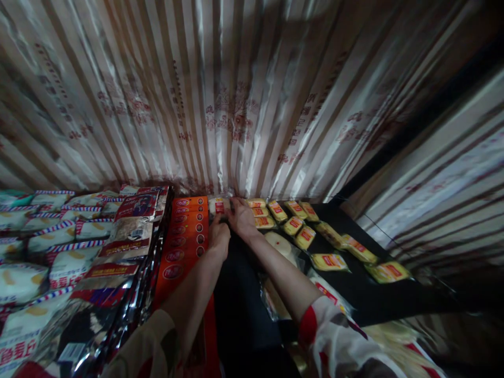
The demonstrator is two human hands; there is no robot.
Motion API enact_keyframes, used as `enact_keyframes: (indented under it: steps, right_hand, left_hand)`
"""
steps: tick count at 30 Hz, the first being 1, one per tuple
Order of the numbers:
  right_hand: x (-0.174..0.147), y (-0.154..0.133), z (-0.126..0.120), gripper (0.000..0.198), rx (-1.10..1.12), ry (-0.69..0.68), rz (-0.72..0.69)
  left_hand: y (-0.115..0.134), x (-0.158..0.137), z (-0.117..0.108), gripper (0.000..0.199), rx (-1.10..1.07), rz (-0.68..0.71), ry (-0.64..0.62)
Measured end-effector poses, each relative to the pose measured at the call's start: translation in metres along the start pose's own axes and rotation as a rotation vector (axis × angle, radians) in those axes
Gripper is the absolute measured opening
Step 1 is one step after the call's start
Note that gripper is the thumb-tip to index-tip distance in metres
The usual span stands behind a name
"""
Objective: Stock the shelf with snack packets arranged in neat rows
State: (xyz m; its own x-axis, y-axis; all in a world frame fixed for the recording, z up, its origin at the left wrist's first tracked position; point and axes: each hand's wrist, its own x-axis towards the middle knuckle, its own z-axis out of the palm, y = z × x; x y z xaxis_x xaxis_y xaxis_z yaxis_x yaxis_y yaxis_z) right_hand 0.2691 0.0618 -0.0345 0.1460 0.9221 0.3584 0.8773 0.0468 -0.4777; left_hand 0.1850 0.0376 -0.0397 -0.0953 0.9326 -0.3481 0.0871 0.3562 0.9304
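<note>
At the back edge of the black surface lies a small white packet (219, 206) in clear plastic with a red label. My left hand (219, 239) is closed at its near edge, fingers curled and partly hidden. My right hand (241, 219) grips the packet's right end, its fingers bent over the plastic. To the left of the packet stand orange-red boxes (179, 242) in a row. Just right of my right hand are small yellow packets (261, 222) with red labels.
Silver foil bags (128, 231) and white snack bags (63, 236) fill the left side. More yellow packets (329, 261) lie scattered on the black surface (240, 294) to the right. A pale round item (277, 242) in plastic sits under my right forearm. Patterned curtain (236, 105) hangs behind.
</note>
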Motion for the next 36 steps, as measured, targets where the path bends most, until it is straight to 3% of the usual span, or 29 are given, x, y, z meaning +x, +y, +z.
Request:
enact_keyframes:
  steps: [5, 11, 13, 15, 18, 24, 31, 36]
  right_hand:
    - [-0.042, 0.025, -0.05, 0.028, 0.027, 0.055, -0.076]
    - [-0.118, 0.059, -0.105, 0.03, 0.006, -0.078, -0.027]
    - [-0.144, 0.065, -0.114, 0.031, -0.013, -0.093, -0.063]
    - [-0.165, 0.07, -0.118, 0.03, -0.028, -0.076, -0.083]
    - [-0.182, 0.075, -0.12, 0.029, -0.072, -0.048, -0.078]
    - [-0.164, 0.074, -0.118, 0.033, -0.181, -0.02, 0.017]
    - [-0.126, 0.079, -0.103, 0.034, -0.184, -0.196, 0.028]
    - [-0.122, 0.075, -0.12, 0.032, -0.231, -0.101, 0.021]
  left_hand:
    - [0.01, -0.031, -0.003, 0.04, -0.044, -0.05, -0.026]
    - [-0.003, -0.079, 0.0, 0.016, 0.026, -0.053, -0.265]
    - [-0.012, -0.093, 0.002, 0.015, 0.136, 0.034, -0.344]
    - [-0.022, -0.107, 0.002, 0.019, 0.323, 0.206, -0.402]
    - [-0.03, -0.125, 0.002, 0.024, 0.568, 0.385, -0.415]
    - [-0.027, -0.141, 0.003, 0.024, 0.706, 0.491, -0.383]
    - [-0.025, -0.135, 0.0, 0.025, 0.696, 0.408, -0.379]
    - [-0.023, -0.128, -0.005, 0.028, 0.651, 0.415, -0.315]
